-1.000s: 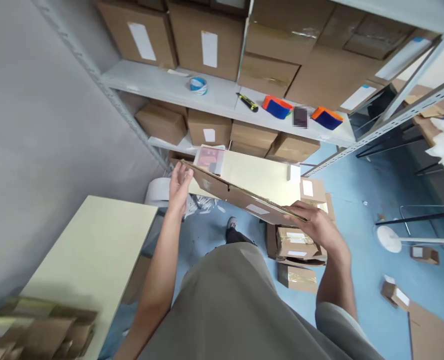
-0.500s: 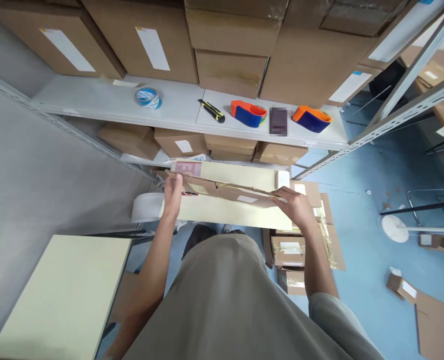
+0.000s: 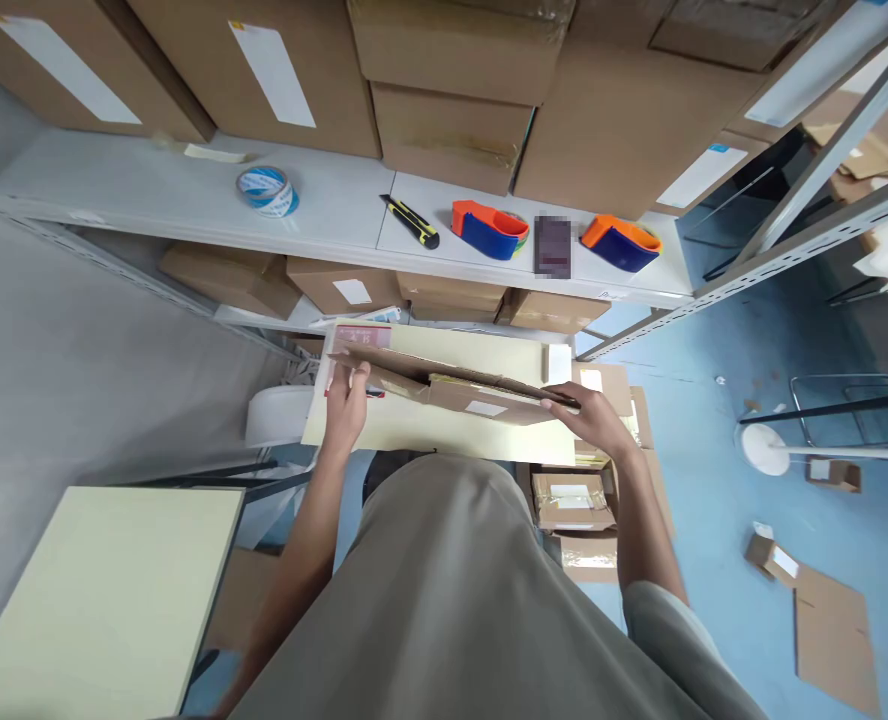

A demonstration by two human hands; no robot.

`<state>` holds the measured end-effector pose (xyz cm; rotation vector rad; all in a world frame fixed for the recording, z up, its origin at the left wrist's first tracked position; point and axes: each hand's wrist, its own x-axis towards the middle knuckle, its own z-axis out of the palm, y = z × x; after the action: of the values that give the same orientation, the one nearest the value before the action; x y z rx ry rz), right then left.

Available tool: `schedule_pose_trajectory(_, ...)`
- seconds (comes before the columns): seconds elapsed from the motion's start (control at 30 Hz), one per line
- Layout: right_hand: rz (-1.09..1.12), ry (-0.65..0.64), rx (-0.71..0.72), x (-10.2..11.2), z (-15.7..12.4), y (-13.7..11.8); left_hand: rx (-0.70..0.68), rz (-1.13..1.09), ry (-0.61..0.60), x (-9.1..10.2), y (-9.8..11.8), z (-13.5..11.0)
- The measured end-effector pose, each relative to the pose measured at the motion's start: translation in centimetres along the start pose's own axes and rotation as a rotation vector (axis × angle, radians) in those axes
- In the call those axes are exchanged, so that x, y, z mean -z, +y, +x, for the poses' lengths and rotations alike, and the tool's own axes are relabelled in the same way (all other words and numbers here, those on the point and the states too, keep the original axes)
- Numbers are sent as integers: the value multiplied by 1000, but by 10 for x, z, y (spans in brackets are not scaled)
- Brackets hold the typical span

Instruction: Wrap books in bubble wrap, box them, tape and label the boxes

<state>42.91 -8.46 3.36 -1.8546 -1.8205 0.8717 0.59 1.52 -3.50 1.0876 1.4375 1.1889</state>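
I hold a flattened brown cardboard box (image 3: 455,388) over a small pale yellow table (image 3: 451,432) in front of me. My left hand (image 3: 346,405) grips its left end, fingers curled over the edge. At the right end, my right hand (image 3: 590,420) pinches the cardboard's corner. The box bears a small white label and its flaps have started to spread apart. A pink-and-white paper (image 3: 361,337) lies on the table's far left corner, behind the box.
A grey shelf (image 3: 189,200) ahead carries a tape roll (image 3: 266,190), a yellow-black utility knife (image 3: 410,221) and two orange-blue tape dispensers (image 3: 489,229), with cartons above and below. A second pale table (image 3: 106,590) stands at lower left. Boxes and cardboard scraps (image 3: 834,640) litter the blue floor at right.
The view has swung toward the shelf. The cardboard has come down from a tilt to nearly level over the small table, and its flaps have begun to part.
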Motion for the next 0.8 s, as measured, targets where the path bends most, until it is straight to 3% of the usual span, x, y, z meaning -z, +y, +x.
schedule_pose_trajectory(0.1, 61, -113, -32, 7, 2, -3, 57, 159, 53, -1, 0, -16)
schedule_pose_trajectory(0.2, 109, -178, -56, 7, 3, -7, 115, 170, 26, -4, -3, -30)
schedule_pose_trajectory(0.33, 70, -177, -44, 8, 3, -6, 153, 159, 10, -1, -3, -38)
schedule_pose_trajectory(0.5, -144, 59, -18, 23, -3, -9, -50, 413, -58, 12, 21, -46)
schedule_pose_trajectory(0.63, -91, 237, -133, 33, -11, -25, -173, 493, -101, 14, 45, -46)
schedule_pose_trajectory(0.8, -72, 376, -148, 15, -7, -30, -219, 459, -50, 5, 59, -38)
